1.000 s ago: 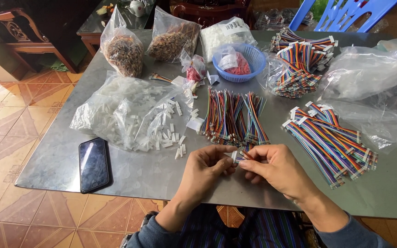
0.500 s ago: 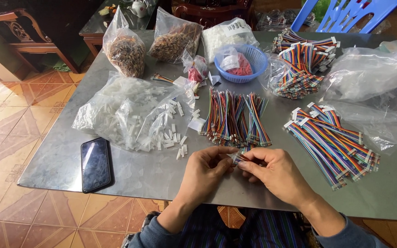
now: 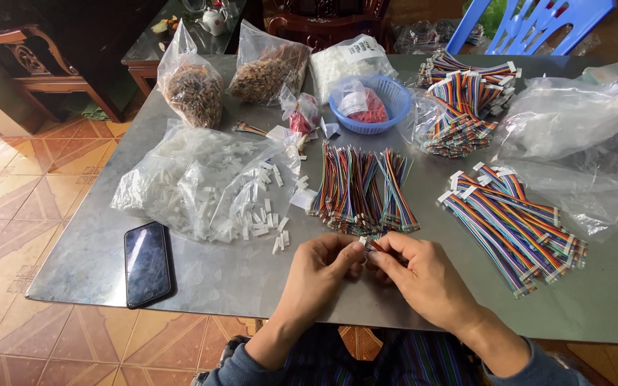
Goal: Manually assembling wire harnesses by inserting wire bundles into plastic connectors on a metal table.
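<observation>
Soft daylight, sharp focus, faint tabletop [image 3: 237, 279] glare

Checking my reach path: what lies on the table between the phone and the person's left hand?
Bare grey table in the head view. The phone lies left, the left hand right; the loose white connectors sit farther back.

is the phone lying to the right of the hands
No, the phone lies on the table to the left of both hands, near its edge.

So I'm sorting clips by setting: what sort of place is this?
Probably a home used for piecework, not a factory: a metal table on tiled floor, carved wooden furniture behind, rainbow wire bundles and a bag of white connectors.
</observation>
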